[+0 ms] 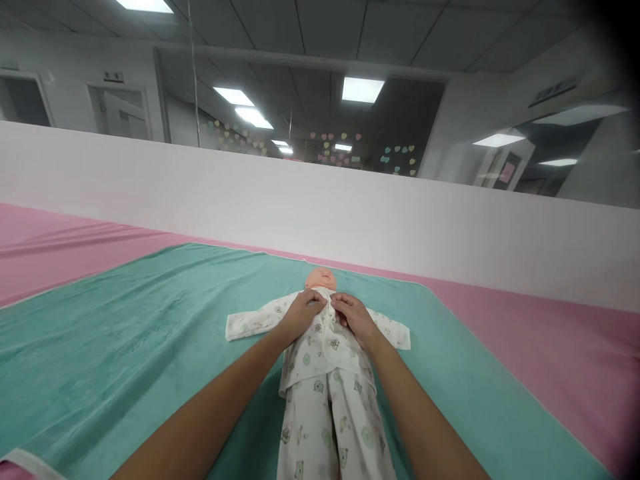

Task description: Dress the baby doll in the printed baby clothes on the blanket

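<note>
A baby doll (321,277) lies on its back, its head at the far end. It wears a white patterned baby shirt (307,360) with both sleeves spread out, and matching trousers (306,427). My left hand (304,312) rests on the upper chest with its fingers bent at the shirt's front opening. Facing it across the opening, my right hand (353,315) has its thumb and fingers pinched on the shirt's edge near the collar. The fingertips of both hands almost meet. Any fastener between them is too small to make out.
Beneath the doll spreads a green cloth (150,333), over a pink cover (565,353) that shows at both sides. Behind stands a low white wall (300,207). Above it, a glass or mirror panel (310,113) carries heart-shaped stickers.
</note>
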The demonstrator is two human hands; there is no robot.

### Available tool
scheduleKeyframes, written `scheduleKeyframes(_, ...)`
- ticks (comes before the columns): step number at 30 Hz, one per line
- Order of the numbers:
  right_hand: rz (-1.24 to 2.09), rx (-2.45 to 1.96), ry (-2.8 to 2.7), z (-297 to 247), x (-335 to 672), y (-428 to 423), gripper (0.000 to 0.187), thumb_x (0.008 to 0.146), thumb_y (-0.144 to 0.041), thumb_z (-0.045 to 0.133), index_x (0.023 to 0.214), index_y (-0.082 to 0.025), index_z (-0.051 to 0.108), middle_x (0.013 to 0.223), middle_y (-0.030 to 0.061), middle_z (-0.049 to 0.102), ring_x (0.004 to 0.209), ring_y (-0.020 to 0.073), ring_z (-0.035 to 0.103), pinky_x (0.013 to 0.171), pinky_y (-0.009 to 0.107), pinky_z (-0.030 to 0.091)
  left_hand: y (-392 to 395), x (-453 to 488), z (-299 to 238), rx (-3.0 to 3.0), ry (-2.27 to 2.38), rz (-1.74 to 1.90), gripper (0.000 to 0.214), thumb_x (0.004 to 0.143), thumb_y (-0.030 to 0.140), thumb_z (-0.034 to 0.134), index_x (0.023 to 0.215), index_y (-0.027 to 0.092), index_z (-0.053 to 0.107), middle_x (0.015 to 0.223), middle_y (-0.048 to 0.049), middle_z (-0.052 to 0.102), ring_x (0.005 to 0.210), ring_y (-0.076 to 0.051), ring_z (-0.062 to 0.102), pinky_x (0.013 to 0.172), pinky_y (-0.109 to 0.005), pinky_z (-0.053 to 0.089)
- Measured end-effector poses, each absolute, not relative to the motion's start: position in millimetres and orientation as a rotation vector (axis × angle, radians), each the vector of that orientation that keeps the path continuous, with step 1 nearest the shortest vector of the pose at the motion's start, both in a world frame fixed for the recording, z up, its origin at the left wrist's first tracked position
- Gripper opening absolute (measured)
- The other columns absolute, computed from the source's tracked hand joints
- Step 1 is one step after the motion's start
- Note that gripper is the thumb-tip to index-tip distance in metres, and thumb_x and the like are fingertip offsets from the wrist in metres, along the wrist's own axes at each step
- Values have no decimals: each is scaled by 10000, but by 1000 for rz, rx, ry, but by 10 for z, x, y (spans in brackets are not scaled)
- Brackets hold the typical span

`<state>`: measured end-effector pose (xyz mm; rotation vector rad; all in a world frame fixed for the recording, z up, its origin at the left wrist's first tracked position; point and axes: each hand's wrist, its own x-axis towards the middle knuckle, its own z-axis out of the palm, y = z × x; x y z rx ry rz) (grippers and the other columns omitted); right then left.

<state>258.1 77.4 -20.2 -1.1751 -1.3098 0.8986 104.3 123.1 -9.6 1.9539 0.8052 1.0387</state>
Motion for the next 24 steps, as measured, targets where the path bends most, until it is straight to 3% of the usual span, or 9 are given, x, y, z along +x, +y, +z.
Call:
scheduleKeyframes(5,791,-1258,-1420,-193,2566,779,180,732,-366,522,742,-192,563,574,-39,440,465,75,350,447,211,267,1229,1041,-109,1942,792,1049,138,764,261,463,671,179,522,772,5,555,770,-152,519,746,-266,399)
scheduleKeyframes(11,505,-1296,-1591,-172,2534,786,138,730,-331,537,719,-199,574,816,-6,504,590,91,419,541,223,350,1266,1040,-117,1994,792,1055,139,747,236,459,644,179,532,752,7,555,772,-155,519,736,-269,387)
scheduleKeyframes(19,498,-1288,-1622,-117,2510,749,163,763,-323,495,705,-201,587,783,-10,523,627,103,452,589,228,358,1313,1038,-146,2209,794,1113,229,783,259,423,570,179,447,679,2,508,718,-153,481,690,-276,370)
scheduleKeyframes(24,619,-1340,-1542,-140,2534,746,151,747,-323,510,783,-198,586,602,-38,460,515,90,389,493,211,299,1308,1056,-166,2275,836,1118,260,812,270,400,576,179,459,687,-8,514,727,-156,478,701,-281,366)
